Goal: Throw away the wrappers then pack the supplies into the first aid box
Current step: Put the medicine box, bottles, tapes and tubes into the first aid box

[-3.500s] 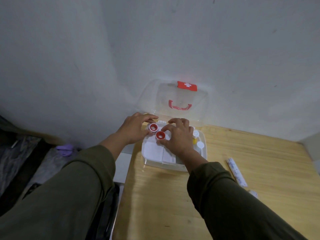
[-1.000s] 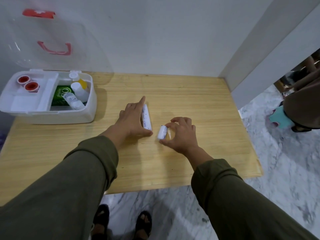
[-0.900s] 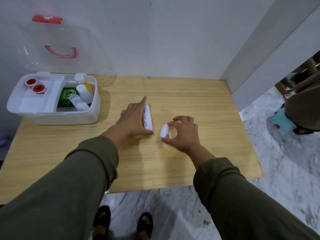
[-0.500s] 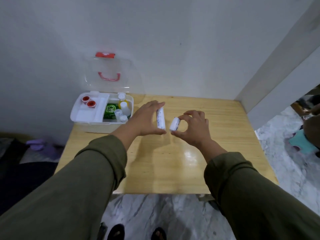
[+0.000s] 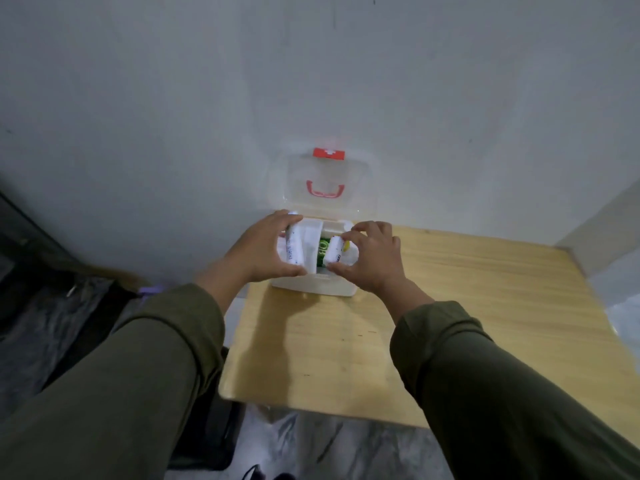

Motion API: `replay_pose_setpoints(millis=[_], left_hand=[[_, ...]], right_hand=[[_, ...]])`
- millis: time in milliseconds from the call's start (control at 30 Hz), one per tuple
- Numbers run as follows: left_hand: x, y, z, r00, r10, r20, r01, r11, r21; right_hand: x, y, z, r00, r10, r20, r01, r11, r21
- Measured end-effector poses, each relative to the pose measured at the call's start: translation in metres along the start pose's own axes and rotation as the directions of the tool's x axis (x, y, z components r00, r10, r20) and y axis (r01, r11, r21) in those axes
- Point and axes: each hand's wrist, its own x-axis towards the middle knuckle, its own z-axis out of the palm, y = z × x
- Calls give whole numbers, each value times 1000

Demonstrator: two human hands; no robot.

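The long roll [image 5: 293, 249] sits in my left hand [image 5: 265, 252], thumb and fingers curled round it, its long axis running front to back over the left tray of the first aid box [image 5: 322, 287]. The short roll [image 5: 334, 253] is pinched in my right hand [image 5: 372, 259] above the right compartment, beside the green packet [image 5: 322, 253]. Half a second ago both rolls were held over the bare table [image 5: 450, 306], well right of the box; now each grip hangs directly over its slot, so lowering is what remains.

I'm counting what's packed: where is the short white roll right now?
In the head view, the short roll is pinched in the right hand over the right side of the open box, just right of the green pack.
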Motion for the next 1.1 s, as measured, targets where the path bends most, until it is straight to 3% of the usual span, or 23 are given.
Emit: replay_pose_setpoints(millis=[167, 700, 1100], left_hand=[[4, -42, -9, 1000, -9, 9, 9, 1000, 5], [25, -89, -25, 999, -25, 21, 26, 997, -70], [55, -48, 10, 998, 33, 59, -30, 998, -50]], right_hand=[[24, -29, 26, 999, 2, 50, 3, 996, -94], [64, -67, 70, 977, -2, 212, 29, 991, -127], [63, -17, 33, 995, 82, -49, -89, 982, -164]])
